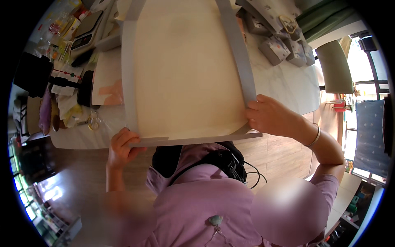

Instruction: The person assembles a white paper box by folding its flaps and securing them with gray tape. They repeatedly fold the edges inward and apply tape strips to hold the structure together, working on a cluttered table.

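Observation:
A large, flat, cream-coloured panel (187, 78) with grey edge strips takes up the middle of the view and runs out past the top. It looks like a shallow paper or cardboard tray, though its exact kind is unclear. My left hand (122, 144) is closed on the near left corner, thumb and fingers curled round the grey edge. At the near right corner, my right hand (273, 116) pinches the grey side strip, its fingertips pressed together there. A slanted grey fold shows beside those fingertips. The panel's near edge juts over the table's front edge, close to my body.
Beneath the panel is a white marbled table (288, 88). Small grey boxes (275, 50) sit at the far right. Leftward are a digital scale (85, 35), a black stand (68, 82), scissors (94, 120) and plastic bags. A chair (335, 68) stands beyond the right end.

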Motion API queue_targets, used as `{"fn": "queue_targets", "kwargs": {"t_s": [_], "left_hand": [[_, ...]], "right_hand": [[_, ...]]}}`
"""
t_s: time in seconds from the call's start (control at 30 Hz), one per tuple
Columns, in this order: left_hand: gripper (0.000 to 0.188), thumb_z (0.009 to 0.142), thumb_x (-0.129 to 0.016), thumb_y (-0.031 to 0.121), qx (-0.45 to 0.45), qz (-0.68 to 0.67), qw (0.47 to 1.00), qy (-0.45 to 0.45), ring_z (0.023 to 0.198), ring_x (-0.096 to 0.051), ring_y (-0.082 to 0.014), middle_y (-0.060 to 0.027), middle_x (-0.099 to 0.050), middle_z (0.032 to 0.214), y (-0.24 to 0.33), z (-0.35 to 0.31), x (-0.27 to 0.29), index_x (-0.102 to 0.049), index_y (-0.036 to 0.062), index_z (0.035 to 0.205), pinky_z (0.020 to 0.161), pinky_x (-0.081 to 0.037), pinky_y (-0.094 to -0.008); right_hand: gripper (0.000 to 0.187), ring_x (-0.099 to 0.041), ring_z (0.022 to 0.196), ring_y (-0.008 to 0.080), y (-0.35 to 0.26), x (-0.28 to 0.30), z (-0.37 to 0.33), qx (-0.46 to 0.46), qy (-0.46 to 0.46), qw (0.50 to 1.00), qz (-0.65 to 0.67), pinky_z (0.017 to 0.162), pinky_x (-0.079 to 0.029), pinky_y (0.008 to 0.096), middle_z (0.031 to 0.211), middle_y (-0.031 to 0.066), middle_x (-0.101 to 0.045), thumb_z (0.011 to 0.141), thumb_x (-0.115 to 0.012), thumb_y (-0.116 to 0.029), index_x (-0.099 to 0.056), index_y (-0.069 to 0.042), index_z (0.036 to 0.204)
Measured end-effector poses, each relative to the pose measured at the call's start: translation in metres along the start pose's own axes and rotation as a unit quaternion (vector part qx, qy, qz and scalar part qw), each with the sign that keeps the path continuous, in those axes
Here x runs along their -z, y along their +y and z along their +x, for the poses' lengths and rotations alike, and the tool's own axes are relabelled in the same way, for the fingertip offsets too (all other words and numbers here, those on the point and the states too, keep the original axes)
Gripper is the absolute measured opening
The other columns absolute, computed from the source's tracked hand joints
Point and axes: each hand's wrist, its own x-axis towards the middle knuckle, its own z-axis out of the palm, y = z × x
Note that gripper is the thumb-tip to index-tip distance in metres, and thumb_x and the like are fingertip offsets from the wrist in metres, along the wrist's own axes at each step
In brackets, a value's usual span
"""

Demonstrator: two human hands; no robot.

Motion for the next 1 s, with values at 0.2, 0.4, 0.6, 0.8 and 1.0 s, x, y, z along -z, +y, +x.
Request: {"fn": "queue_targets", "kwargs": {"t_s": [0.2, 0.4, 0.6, 0.8, 1.0], "left_hand": [[0.040, 0.069, -0.090, 0.026, -0.027, -0.002, 1.000, 0.008, 0.067, -0.055, -0.0276, -0.0070, -0.064, 0.089, 0.001, 0.005, 0.001, -0.060, 0.0050, 0.085, 0.056, -0.046, -0.0377], [0.040, 0.066, -0.092, 0.023, -0.029, -0.005, 1.000, 0.007, 0.067, -0.055, -0.0267, -0.0064, -0.063, 0.088, 0.002, 0.004, 0.000, -0.060, 0.0046, 0.082, 0.056, -0.047, -0.0367], [0.041, 0.062, -0.093, 0.022, -0.037, -0.004, 0.999, 0.004, 0.067, -0.057, -0.0261, -0.0069, -0.062, 0.087, 0.002, 0.004, -0.006, -0.061, 0.0038, 0.079, 0.053, -0.048, -0.0358], [0.039, 0.062, -0.093, 0.022, -0.028, -0.001, 1.000, 0.005, 0.067, -0.058, -0.0250, -0.0062, -0.062, 0.085, 0.002, 0.006, -0.003, -0.062, 0.0037, 0.077, 0.052, -0.049, -0.0349], [0.037, 0.066, -0.091, 0.024, -0.020, -0.011, 1.000, 0.007, 0.066, -0.056, -0.0259, -0.0063, -0.064, 0.086, 0.001, 0.005, -0.004, -0.063, 0.0048, 0.080, 0.055, -0.045, -0.0361]], "right_hand": [[0.006, -0.062, 0.073, 0.0150, 0.008, -0.001, 0.010, -0.019, -0.104, 0.992, 0.072, 0.064, -0.049, 0.0334, 0.098, -0.0030, -0.060, 0.079, -0.073, -0.013, -0.071, -0.019, 0.077], [0.003, -0.066, 0.065, 0.0263, 0.012, 0.005, 0.011, -0.094, -0.161, 0.953, 0.238, 0.065, -0.056, 0.0406, 0.110, 0.0037, -0.062, 0.083, -0.069, -0.009, -0.071, -0.011, 0.085], [0.004, -0.069, 0.072, 0.0311, 0.022, -0.004, 0.018, -0.106, -0.172, 0.946, 0.252, 0.067, -0.058, 0.0419, 0.110, 0.0089, -0.059, 0.084, -0.066, -0.001, -0.068, -0.004, 0.086], [0.015, -0.069, 0.070, 0.0306, 0.013, 0.002, 0.024, -0.160, -0.136, 0.954, 0.212, 0.064, -0.059, 0.0410, 0.116, 0.0120, -0.056, 0.083, -0.067, 0.001, -0.060, 0.003, 0.096], [0.016, -0.068, 0.064, 0.0285, 0.001, -0.009, 0.025, -0.182, -0.111, 0.965, 0.153, 0.060, -0.058, 0.0402, 0.114, 0.0171, -0.053, 0.080, -0.070, -0.003, -0.060, 0.002, 0.091]]}}
